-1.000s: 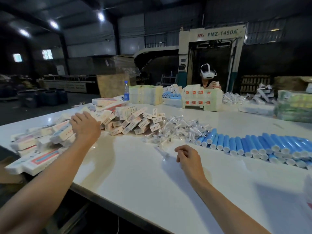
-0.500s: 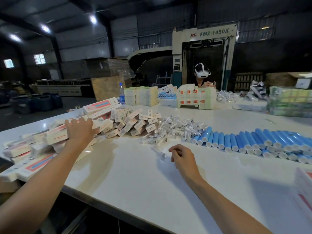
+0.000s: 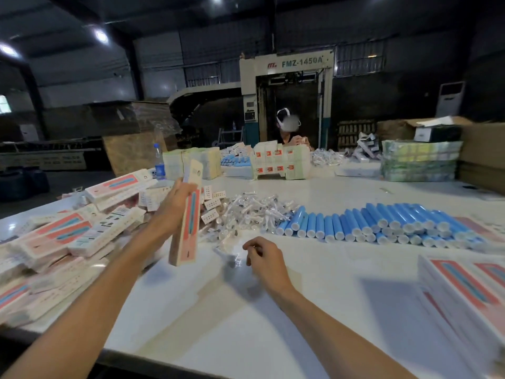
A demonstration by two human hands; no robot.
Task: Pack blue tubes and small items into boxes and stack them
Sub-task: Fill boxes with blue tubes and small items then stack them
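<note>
Left hand (image 3: 175,206) grips a long box (image 3: 188,222) nearly upright above the table (image 3: 246,324). Right hand (image 3: 266,258) curls its fingers beside a small wrapped item (image 3: 232,259), hold unclear. Blue tubes (image 3: 369,222) lie to its far right, capped ends facing near, closest to that hand

Two forearms (image 3: 95,296) are seen, bare along the whole length that is shown and slender in build. The left hand (image 3: 175,206) and the right hand (image 3: 269,259) are uncovered as well; finer detail of the fingers (image 3: 252,243) is lost to blur.
</note>
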